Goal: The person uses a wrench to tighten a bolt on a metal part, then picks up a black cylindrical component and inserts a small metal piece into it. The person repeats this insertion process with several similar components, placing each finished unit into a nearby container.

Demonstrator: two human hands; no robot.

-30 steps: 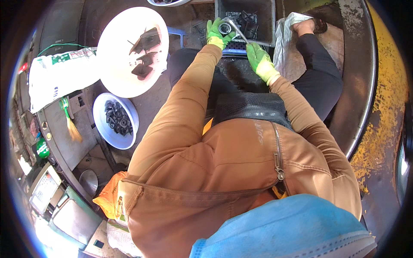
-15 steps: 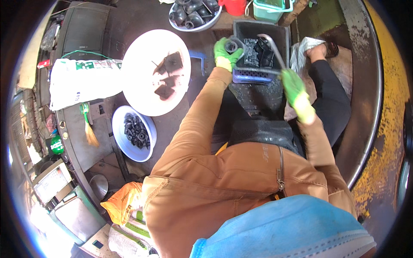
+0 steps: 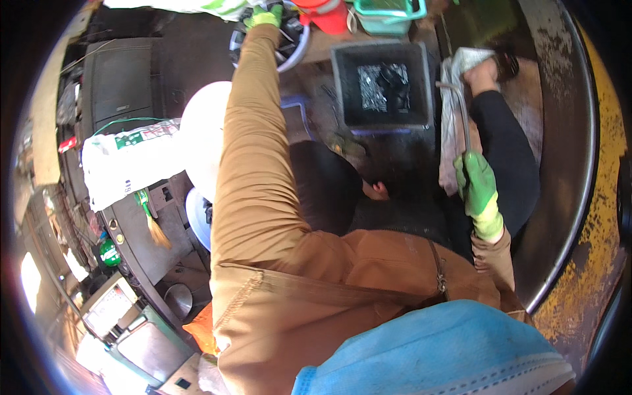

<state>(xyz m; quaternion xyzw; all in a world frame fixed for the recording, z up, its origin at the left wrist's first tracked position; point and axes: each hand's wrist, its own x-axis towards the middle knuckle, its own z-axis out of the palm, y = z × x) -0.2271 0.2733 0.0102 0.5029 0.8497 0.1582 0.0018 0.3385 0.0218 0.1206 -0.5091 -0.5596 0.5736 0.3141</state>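
My left hand [image 3: 264, 16], in a green and yellow glove, reaches far forward into a bowl [image 3: 304, 46] of black moulded parts [image 3: 286, 41]. Its fingers are at those parts, mostly hidden, so their grip is unclear. Lower right, my gloved right hand [image 3: 476, 181] is closed around a metal rod with a bent hook end [image 3: 465, 118], held upward beside my leg. Between the two hands stands a dark square bin [image 3: 343, 85] with black pieces [image 3: 394, 87] lying at its bottom.
A red bucket [image 3: 329, 18] and a teal basin [image 3: 385, 25] stand behind the bin. Left of my arm are a large white disc-like vessel [image 3: 201, 128], a smaller bowl [image 3: 196, 220] and a white sack [image 3: 131, 164]. A curved metal edge [image 3: 579, 197] runs along the right.
My left hand has left the bin and stretched forward to the far bowl; the black part it held is no longer seen in it. My right hand has lowered the rod away from the bin.
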